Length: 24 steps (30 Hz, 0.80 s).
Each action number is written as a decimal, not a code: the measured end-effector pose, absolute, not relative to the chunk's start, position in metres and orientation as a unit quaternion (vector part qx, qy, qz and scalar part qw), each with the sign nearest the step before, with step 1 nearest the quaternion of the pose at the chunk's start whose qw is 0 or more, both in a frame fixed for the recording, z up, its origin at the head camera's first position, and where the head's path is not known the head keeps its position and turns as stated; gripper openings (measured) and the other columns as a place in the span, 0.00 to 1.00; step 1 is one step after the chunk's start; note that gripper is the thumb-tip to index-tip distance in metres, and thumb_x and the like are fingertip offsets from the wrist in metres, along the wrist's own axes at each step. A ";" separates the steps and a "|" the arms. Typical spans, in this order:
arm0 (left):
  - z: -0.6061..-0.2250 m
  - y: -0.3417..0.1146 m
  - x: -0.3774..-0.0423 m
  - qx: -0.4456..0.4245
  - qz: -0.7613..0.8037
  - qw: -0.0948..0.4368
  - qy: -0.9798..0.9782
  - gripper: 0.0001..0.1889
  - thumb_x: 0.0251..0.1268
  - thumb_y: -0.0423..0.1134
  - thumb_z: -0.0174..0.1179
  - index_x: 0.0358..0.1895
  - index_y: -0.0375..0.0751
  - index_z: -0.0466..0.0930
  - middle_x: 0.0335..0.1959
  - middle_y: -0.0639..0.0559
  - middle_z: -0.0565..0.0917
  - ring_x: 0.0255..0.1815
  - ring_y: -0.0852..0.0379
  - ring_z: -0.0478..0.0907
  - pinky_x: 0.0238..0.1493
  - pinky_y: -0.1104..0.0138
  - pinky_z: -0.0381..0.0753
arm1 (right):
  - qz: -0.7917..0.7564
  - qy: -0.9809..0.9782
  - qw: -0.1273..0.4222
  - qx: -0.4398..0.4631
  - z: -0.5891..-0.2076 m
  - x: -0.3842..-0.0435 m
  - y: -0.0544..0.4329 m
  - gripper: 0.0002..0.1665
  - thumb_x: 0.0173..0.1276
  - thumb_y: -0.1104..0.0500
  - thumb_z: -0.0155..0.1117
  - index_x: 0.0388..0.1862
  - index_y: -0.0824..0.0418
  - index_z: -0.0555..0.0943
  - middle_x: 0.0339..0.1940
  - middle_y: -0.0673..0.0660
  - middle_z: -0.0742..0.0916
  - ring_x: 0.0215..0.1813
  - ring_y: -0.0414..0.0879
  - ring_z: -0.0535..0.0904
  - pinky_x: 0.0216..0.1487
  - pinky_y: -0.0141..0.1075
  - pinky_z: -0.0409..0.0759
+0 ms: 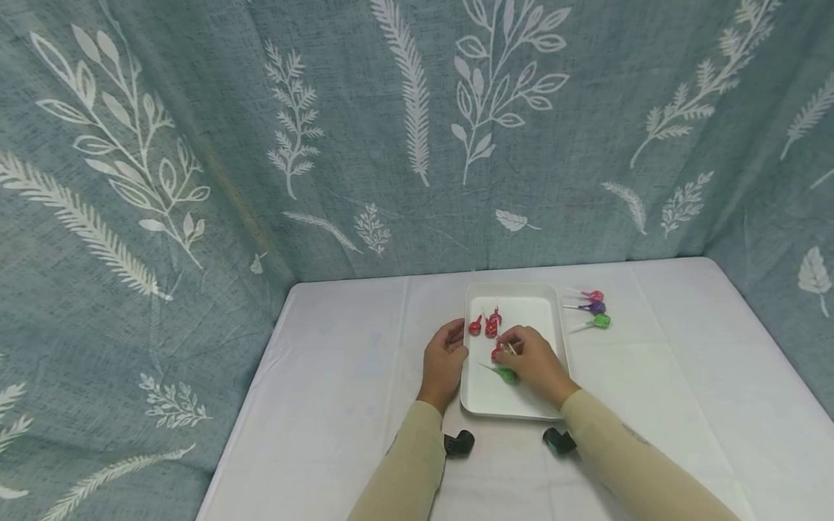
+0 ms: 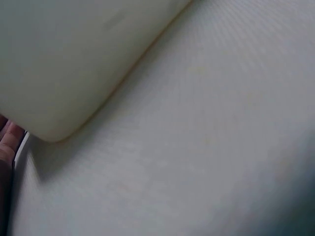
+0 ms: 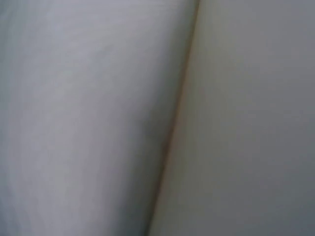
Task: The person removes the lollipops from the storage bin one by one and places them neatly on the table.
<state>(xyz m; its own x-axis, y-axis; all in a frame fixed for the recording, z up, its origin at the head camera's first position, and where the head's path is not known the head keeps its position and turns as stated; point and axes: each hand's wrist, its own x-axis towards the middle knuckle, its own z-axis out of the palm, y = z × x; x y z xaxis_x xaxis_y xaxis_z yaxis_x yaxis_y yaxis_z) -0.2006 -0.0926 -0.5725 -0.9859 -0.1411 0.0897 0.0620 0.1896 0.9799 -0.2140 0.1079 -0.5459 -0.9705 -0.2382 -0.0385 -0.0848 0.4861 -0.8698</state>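
Grip of the right hand (image 1: 536,364) seems to pinch 1 red lollipop (image 1: 497,354) inside the white tray (image 1: 531,307); left hand (image 1: 445,365), fingers loose, touches its side. Light movement should keep the nearby green lollipop (image 1: 507,375) undisturbed.

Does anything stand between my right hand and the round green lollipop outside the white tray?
Yes: the white rectangular tray's right rim stands between your right hand and the round green lollipop; nothing else visible does.
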 end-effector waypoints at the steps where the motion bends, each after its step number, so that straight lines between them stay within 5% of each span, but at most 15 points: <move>1: -0.572 -0.093 -0.201 0.027 -0.636 0.080 -0.767 0.30 0.66 0.27 0.54 0.73 0.38 0.79 0.64 0.47 0.85 0.64 0.51 0.84 0.65 0.60 0.84 | -0.492 0.862 0.076 -0.098 -0.547 -0.214 0.107 0.14 0.73 0.59 0.76 0.53 0.60 0.85 0.46 0.56 0.82 0.46 0.51 0.77 0.45 0.43 0.76; 24: -0.573 -0.092 -0.204 0.033 -0.633 0.081 -0.769 0.30 0.65 0.27 0.55 0.73 0.39 0.79 0.64 0.46 0.86 0.64 0.50 0.85 0.65 0.58 0.84 | -0.453 0.880 0.051 -0.135 -0.550 -0.215 0.104 0.13 0.70 0.63 0.77 0.50 0.60 0.84 0.42 0.53 0.83 0.43 0.49 0.77 0.46 0.45 0.78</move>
<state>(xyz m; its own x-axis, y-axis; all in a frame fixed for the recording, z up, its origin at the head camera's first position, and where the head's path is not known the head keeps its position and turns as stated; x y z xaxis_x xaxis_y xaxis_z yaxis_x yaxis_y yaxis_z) -0.2035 -0.0921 -0.5732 -0.9847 -0.1535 0.0821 0.0510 0.1970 0.9791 -0.2152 0.1041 -0.5496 -0.9581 -0.2845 0.0330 -0.1922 0.5533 -0.8105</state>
